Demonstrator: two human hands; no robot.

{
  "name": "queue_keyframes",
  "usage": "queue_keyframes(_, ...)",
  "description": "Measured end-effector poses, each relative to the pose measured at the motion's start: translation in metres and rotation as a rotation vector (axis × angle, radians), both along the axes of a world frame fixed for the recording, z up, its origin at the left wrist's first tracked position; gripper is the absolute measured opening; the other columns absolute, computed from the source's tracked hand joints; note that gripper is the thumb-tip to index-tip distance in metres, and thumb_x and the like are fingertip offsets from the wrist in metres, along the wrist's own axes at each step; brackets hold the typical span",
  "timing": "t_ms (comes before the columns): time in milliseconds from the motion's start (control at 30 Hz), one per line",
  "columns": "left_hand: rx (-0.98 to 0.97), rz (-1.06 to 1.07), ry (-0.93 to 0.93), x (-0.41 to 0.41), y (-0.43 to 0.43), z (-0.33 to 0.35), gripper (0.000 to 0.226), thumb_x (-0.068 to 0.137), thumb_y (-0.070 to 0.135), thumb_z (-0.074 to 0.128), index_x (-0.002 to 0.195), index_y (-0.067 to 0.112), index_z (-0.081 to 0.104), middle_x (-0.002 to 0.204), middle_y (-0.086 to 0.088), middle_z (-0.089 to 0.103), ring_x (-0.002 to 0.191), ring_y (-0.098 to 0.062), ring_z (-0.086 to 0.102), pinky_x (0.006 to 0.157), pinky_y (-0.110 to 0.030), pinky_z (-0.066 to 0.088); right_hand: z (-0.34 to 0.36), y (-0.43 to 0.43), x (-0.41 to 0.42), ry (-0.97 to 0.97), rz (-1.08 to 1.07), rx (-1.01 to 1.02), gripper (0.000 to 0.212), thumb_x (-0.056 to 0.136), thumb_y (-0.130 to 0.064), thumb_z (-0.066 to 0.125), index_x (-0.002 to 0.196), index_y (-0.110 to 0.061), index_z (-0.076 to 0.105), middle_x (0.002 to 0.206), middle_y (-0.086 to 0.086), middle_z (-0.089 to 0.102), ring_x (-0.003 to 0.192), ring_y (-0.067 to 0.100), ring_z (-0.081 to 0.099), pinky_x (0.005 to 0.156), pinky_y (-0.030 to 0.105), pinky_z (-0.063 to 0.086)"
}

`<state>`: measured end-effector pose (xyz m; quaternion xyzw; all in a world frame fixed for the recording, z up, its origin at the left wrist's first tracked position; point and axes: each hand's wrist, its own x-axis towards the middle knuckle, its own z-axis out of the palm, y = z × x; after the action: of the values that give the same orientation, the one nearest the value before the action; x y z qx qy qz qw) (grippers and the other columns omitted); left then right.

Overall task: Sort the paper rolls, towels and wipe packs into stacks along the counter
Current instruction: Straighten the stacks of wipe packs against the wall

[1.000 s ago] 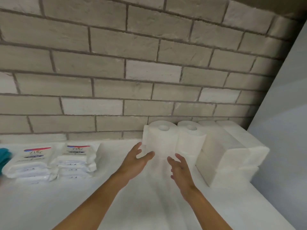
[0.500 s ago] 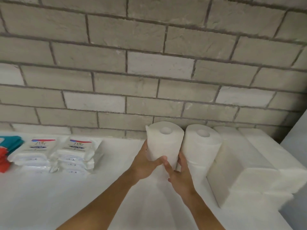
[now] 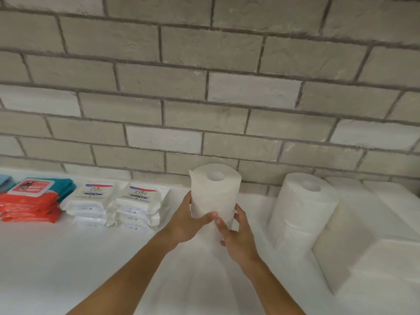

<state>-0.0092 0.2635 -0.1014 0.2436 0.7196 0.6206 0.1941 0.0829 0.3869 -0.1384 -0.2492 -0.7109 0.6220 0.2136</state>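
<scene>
Left hand [image 3: 188, 221], right hand [image 3: 237, 237] grip upright paper roll [image 3: 214, 192]; base indistinct against white counter [image 3: 68, 258].

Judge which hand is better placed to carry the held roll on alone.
Left, probably: the left hand wraps the paper roll higher up, thumb across its front; the right hand grips only near its bottom end.

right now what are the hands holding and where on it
An upright paper roll, gripped low on its sides: the left hand wraps the left side, thumb across the front; the right hand holds the lower right.
</scene>
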Motion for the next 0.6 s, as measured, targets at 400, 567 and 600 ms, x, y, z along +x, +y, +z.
queue_keyframes(400, -0.021, 0.039, 0.021, -0.013, -0.026, 0.001, 0.069, 0.081, 0.023, 0.080, 0.136, 0.021, 0.040, 0.113, 0.023, 0.054, 0.100, 0.005, 0.054, 0.068, -0.008, 0.052, 0.003, -0.028, -0.015, 0.002, 0.035, 0.027, 0.067, 0.090, -0.040, 0.066, 0.147, -0.034, 0.031, 0.135, -0.011, 0.050, 0.115, 0.016, 0.060, 0.089, 0.031, 0.056)
queue_keyframes(567, -0.026, 0.075, -0.046, -0.014, -0.031, -0.005, 0.075, 0.074, 0.032, 0.085, 0.135, 0.034, 0.042, 0.130, 0.010, 0.054, 0.122, -0.019, 0.056, 0.092, -0.031, 0.052, 0.006, -0.022, 0.001, -0.075, 0.015, 0.034, 0.061, 0.094, -0.042, 0.060, 0.148, -0.033, 0.033, 0.132, -0.013, 0.043, 0.114, 0.013, 0.058, 0.089, 0.018, 0.049)
queue_keyframes(600, -0.021, 0.116, -0.056, -0.010, -0.032, -0.006, 0.080, 0.073, 0.032, 0.086, 0.139, 0.032, 0.040, 0.134, 0.011, 0.050, 0.122, -0.019, 0.054, 0.092, -0.031, 0.049, 0.003, -0.018, 0.006, -0.092, -0.015, 0.070, 0.055, 0.093, -0.043, 0.060, 0.144, -0.035, 0.040, 0.134, -0.014, 0.046, 0.116, 0.016, 0.059, 0.091, 0.021, 0.049)
